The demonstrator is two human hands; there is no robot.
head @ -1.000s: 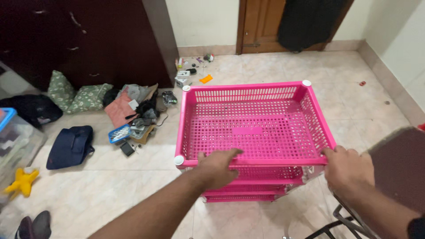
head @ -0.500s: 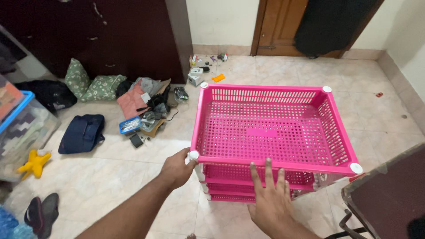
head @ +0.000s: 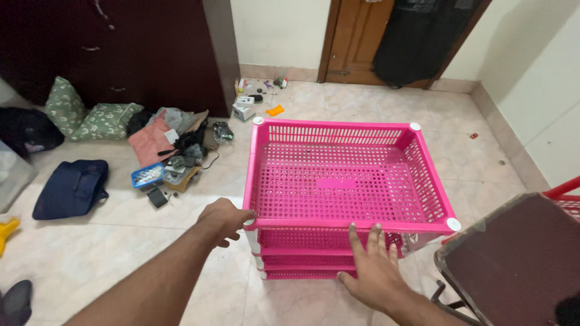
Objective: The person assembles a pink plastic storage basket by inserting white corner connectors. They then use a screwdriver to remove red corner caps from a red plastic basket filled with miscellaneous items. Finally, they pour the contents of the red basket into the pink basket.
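Note:
A pink plastic rack of stacked perforated trays [head: 338, 181] stands on the tiled floor, with white caps on its corner posts. My left hand [head: 222, 221] grips the near left corner of the top tray. My right hand [head: 370, 268] lies flat with spread fingers against the front of the rack, its fingertips touching the top tray's front rim. The lower trays show only partly under the top one.
A dark-seated chair [head: 513, 259] stands close at the right. At the left lie a navy bag [head: 69, 187], green cushions [head: 90, 118], clothes and small clutter [head: 172, 157]. A dark wardrobe [head: 121, 42] and a wooden door [head: 356, 36] line the far wall.
My right hand has moved from the rack's right corner to the middle of its front. My left hand has shifted to the near left corner. The rack has come slightly nearer the chair.

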